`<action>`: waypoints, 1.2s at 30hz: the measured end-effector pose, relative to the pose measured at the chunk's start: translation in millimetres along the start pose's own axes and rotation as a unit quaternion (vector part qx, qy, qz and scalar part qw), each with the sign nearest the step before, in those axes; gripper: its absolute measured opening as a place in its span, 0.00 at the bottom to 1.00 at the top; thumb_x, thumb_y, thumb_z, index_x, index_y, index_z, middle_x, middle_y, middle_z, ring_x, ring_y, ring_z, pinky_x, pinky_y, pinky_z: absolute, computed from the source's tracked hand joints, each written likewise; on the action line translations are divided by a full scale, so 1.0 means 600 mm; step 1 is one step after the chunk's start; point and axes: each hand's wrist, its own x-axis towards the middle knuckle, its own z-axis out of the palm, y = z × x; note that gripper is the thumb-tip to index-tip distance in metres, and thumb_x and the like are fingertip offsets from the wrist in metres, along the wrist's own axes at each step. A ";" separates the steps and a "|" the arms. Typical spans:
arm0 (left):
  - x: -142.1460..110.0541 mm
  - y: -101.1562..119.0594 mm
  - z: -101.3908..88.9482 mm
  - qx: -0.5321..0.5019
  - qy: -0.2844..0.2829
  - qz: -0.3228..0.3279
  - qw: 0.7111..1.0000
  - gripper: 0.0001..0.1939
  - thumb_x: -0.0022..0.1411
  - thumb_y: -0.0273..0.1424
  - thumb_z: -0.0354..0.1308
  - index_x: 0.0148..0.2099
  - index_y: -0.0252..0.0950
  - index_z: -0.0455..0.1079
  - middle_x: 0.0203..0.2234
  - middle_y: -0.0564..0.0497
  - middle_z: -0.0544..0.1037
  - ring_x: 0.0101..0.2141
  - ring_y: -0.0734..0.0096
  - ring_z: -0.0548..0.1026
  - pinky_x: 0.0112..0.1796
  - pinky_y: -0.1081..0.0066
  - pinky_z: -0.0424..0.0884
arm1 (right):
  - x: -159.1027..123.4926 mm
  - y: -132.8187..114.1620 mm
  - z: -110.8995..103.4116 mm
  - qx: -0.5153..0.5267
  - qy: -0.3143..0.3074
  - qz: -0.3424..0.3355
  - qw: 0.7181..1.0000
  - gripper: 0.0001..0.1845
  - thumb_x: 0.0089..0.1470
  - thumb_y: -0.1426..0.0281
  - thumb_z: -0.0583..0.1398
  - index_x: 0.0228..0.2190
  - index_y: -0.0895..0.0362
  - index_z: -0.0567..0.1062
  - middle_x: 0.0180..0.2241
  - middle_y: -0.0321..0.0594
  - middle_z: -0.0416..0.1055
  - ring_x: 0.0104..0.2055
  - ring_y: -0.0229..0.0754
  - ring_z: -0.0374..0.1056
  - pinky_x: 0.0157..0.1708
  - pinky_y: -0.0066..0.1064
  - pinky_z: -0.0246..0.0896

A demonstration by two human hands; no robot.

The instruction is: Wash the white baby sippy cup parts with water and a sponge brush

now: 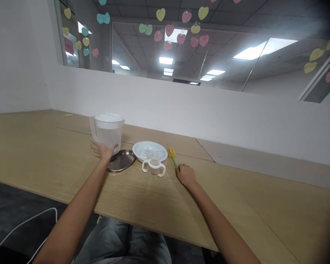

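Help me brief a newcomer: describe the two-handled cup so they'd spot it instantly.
On the table, find the white bowl, right of the metal kidney dish. On the bowl's near side stands the clear cup; its neighbours lack its two curved white handles and red marking.

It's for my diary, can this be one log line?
left hand: open at pitcher | right hand: closed on yellow-headed green stick | between: metal tray, white bowl, two-handled cup

A translucent plastic pitcher (109,135) is stood upright on the wooden tabletop (137,201), its white lid fitted, handle turned left and spout right. Well to its right, a green-handled brush (171,152) is slanted, yellow head pointed away, handle's near end hidden.
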 end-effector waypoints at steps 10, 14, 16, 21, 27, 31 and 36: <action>-0.102 0.110 0.086 0.124 -0.372 0.446 0.805 0.21 0.59 0.25 0.46 0.55 0.36 0.62 0.56 0.47 0.62 0.57 0.68 0.58 0.59 0.65 0.52 | 0.038 0.039 0.009 0.302 0.116 0.128 0.938 0.19 0.59 0.68 0.38 0.41 0.63 0.63 0.30 0.46 0.72 0.29 0.39 0.68 0.30 0.27 0.54; -0.088 0.130 0.149 0.193 -0.472 0.426 0.747 0.24 0.52 0.21 0.52 0.52 0.37 0.67 0.51 0.48 0.69 0.51 0.66 0.67 0.54 0.67 0.60 | 0.019 0.012 0.003 0.328 0.165 0.070 0.927 0.15 0.57 0.68 0.40 0.37 0.60 0.62 0.32 0.43 0.70 0.27 0.37 0.63 0.28 0.27 0.50; -0.085 0.128 0.166 0.218 -0.497 0.414 0.731 0.23 0.50 0.22 0.55 0.50 0.37 0.69 0.48 0.48 0.72 0.47 0.66 0.70 0.50 0.71 0.65 | 0.007 -0.004 -0.005 0.290 0.177 0.031 0.940 0.14 0.58 0.68 0.40 0.34 0.59 0.62 0.31 0.42 0.69 0.29 0.39 0.63 0.29 0.27 0.49; -0.079 0.115 0.166 0.233 -0.464 0.417 0.746 0.29 0.50 0.27 0.58 0.56 0.33 0.63 0.54 0.40 0.65 0.52 0.60 0.66 0.54 0.66 0.61 | -0.011 -0.024 -0.023 0.257 0.166 -0.003 0.952 0.15 0.58 0.68 0.40 0.36 0.58 0.63 0.28 0.40 0.67 0.30 0.41 0.61 0.29 0.27 0.47; -0.062 0.118 0.155 0.220 -0.499 0.408 0.732 0.15 0.54 0.27 0.50 0.42 0.34 0.74 0.40 0.45 0.76 0.42 0.66 0.72 0.47 0.71 0.66 | -0.014 -0.027 -0.027 0.239 0.159 0.000 0.958 0.16 0.59 0.68 0.40 0.39 0.59 0.64 0.28 0.41 0.68 0.30 0.41 0.62 0.28 0.27 0.45; -0.074 0.115 0.163 0.203 -0.589 0.392 0.677 0.14 0.50 0.31 0.56 0.41 0.39 0.75 0.38 0.52 0.78 0.36 0.73 0.74 0.38 0.79 0.67 | -0.017 -0.030 -0.027 0.212 0.148 0.000 0.966 0.17 0.60 0.68 0.40 0.41 0.59 0.65 0.29 0.42 0.69 0.29 0.40 0.62 0.28 0.27 0.45; -0.094 0.115 0.169 0.204 -0.595 0.381 0.677 0.14 0.47 0.31 0.59 0.37 0.32 0.75 0.36 0.45 0.78 0.33 0.69 0.74 0.33 0.76 0.66 | -0.019 -0.031 -0.026 0.207 0.143 -0.011 0.968 0.18 0.60 0.67 0.40 0.41 0.59 0.65 0.30 0.41 0.69 0.30 0.40 0.62 0.28 0.27 0.45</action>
